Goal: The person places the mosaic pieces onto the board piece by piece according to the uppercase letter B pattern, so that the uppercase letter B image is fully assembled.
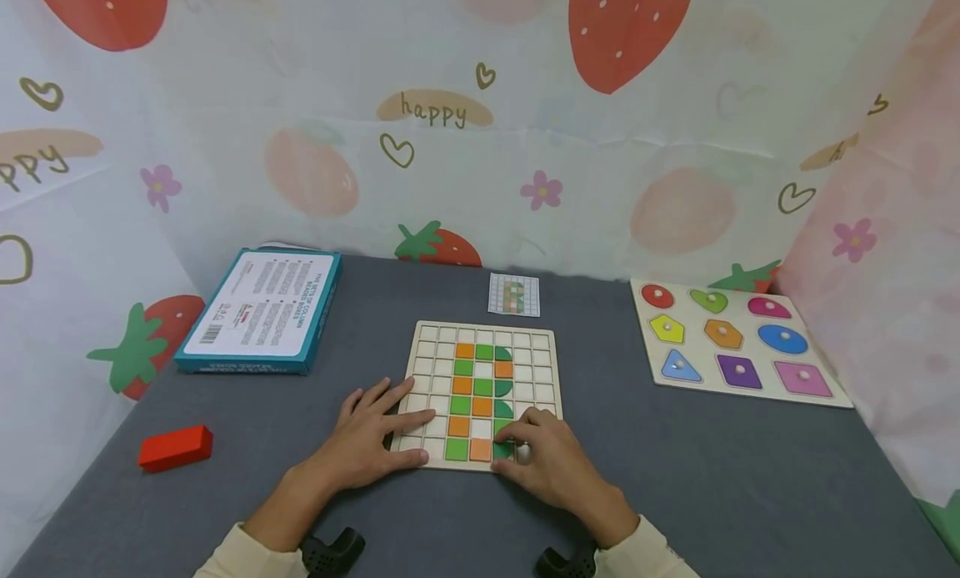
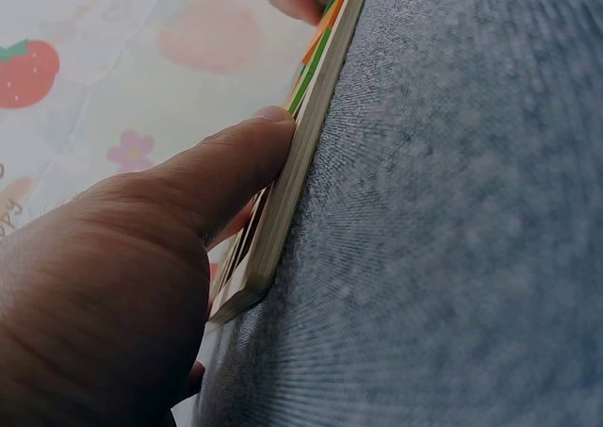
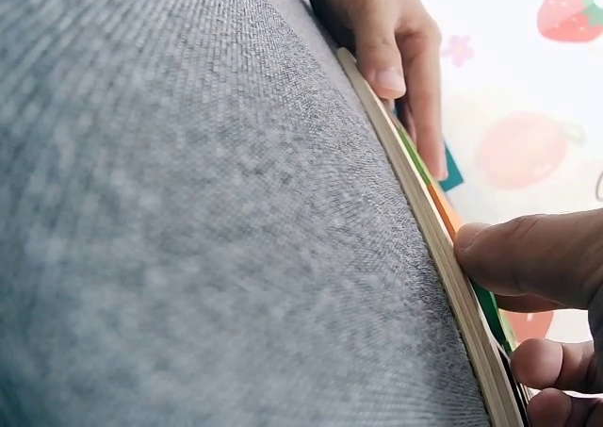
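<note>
A wooden grid board [image 1: 534, 338] lies on the table, with orange, light green and dark green tiles in its middle columns. My left hand [image 1: 371, 436] rests on the board's left side, fingers spread and thumb by the front edge, holding nothing. At the lower right of the pattern, my right hand [image 1: 551, 457] pinches a dark green tile [image 1: 502, 450] between thumb and index finger, low over its cell. The right wrist view shows the thumb [image 3: 509, 253] right at the board's front edge, the other fingers curled. Part of that tile is hidden by the fingers.
Behind the board lies a small pattern card [image 1: 514, 295]. A teal box [image 1: 258, 311] is at the back left, a red block [image 1: 176, 449] at the left. On the right lies a shape puzzle board [image 1: 697, 361] with knobbed pieces. Printed cloth [image 1: 450, 186] hangs behind the table.
</note>
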`<state>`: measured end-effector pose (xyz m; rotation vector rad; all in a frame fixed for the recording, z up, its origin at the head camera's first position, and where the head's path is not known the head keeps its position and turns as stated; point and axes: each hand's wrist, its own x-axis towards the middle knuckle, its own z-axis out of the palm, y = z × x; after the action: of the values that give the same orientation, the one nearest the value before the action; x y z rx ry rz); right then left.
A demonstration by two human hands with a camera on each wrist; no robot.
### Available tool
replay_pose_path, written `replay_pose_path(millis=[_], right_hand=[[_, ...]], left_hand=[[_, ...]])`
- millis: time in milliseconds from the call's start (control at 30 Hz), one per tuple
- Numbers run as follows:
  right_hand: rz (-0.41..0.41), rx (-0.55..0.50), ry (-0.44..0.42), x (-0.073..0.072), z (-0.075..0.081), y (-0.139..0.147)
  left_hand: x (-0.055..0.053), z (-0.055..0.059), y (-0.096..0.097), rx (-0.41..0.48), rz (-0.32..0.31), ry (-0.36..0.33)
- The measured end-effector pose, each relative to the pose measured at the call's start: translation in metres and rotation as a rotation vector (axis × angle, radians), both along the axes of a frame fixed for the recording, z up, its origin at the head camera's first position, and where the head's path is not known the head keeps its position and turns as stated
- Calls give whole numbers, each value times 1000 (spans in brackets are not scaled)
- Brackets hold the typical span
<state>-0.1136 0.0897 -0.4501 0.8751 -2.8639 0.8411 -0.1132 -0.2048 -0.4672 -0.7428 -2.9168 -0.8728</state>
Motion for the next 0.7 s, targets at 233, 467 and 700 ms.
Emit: replay_pose_path(millis=[233,467,700], right_hand=[[-3,-21,19,2,-2,1],[25,7,38,3,-1,0],[38,30,26,3,0,-1]], left_hand=[[3,-1,1,-7,10,-3],[2,-3,1,2,2,18],[1,-2,2,-14,5,-4]])
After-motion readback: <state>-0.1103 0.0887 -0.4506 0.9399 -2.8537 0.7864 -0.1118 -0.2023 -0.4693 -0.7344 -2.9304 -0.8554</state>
